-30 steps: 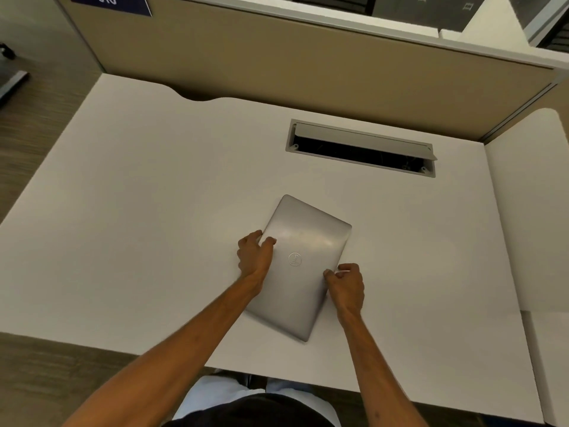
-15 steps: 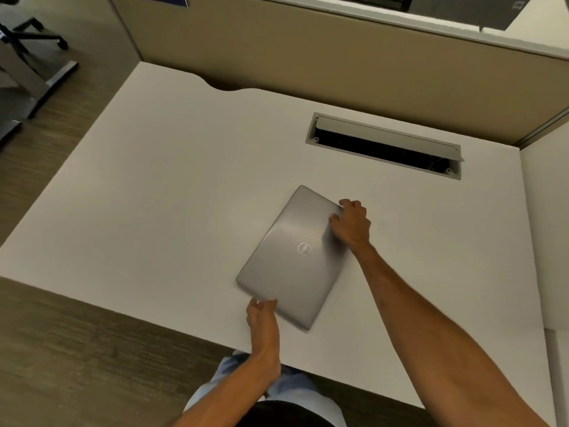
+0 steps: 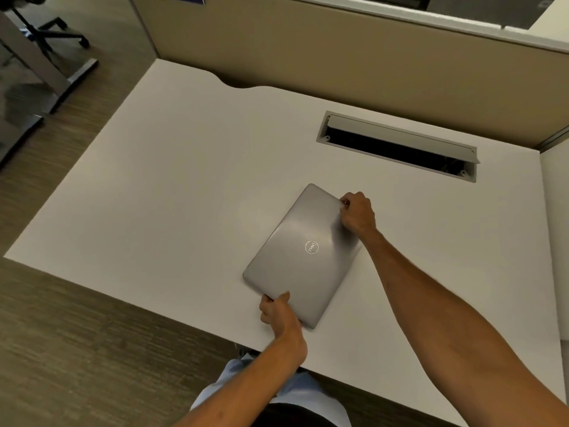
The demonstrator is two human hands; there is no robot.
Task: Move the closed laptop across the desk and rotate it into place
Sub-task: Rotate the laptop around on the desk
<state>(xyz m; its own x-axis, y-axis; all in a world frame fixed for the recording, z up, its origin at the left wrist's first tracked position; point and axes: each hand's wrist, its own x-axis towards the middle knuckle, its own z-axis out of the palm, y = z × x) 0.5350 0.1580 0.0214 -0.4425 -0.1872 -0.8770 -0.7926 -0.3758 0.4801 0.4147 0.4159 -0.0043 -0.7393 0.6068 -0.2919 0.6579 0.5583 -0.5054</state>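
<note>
A closed silver laptop (image 3: 300, 257) with a round logo on its lid lies flat on the white desk (image 3: 172, 186), turned at an angle, near the front edge. My left hand (image 3: 277, 309) grips its near short edge, thumb on the lid. My right hand (image 3: 357, 214) grips its far right corner, fingers curled over the edge. The right forearm covers part of the laptop's right side.
An open cable tray slot (image 3: 397, 146) is sunk into the desk behind the laptop. A beige partition (image 3: 338, 50) runs along the back. A neighbouring desk (image 3: 557, 211) abuts on the right. An office chair base (image 3: 52, 32) stands on the floor at far left.
Both hands shifted from the laptop's long sides to its near edge and far corner. The laptop has turned a little and sits closer to the front edge.
</note>
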